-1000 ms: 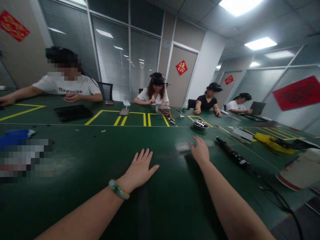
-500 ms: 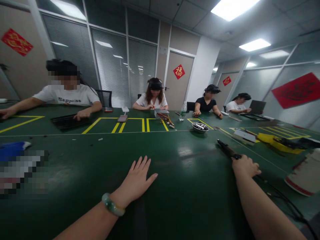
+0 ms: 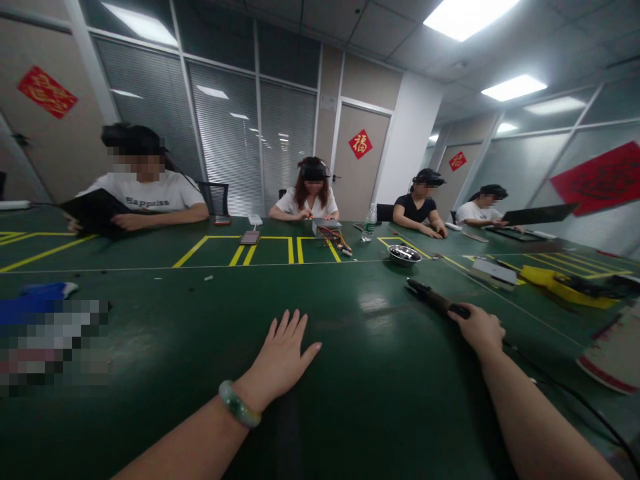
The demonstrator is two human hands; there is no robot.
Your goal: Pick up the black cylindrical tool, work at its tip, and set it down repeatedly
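Note:
My left hand (image 3: 283,357) lies palm down on the green table (image 3: 350,413), fingers stretched and slightly spread, holding nothing. A green jade bangle (image 3: 239,404) circles that wrist. At the right, my right hand (image 3: 481,330) is closed around the rear part of a dark, long electric screwdriver (image 3: 430,296). The tool's black tip points to the far left, and it lies low over the table; whether it touches cannot be told. A black cord (image 3: 565,393) runs from behind that hand towards the lower right.
Beyond the tool stand a metal bowl (image 3: 404,255) and a water bottle (image 3: 369,223). To the right are a white box (image 3: 494,273), a yellow tray (image 3: 560,287) and a pale container (image 3: 613,350). A blue bag (image 3: 35,303) lies left. Several people sit opposite, one holding a dark panel (image 3: 97,212).
My right hand has swung the electric screwdriver a little left. My left hand rests as before. Across the table, the person at left has raised the dark panel, and a laptop screen at right has tilted.

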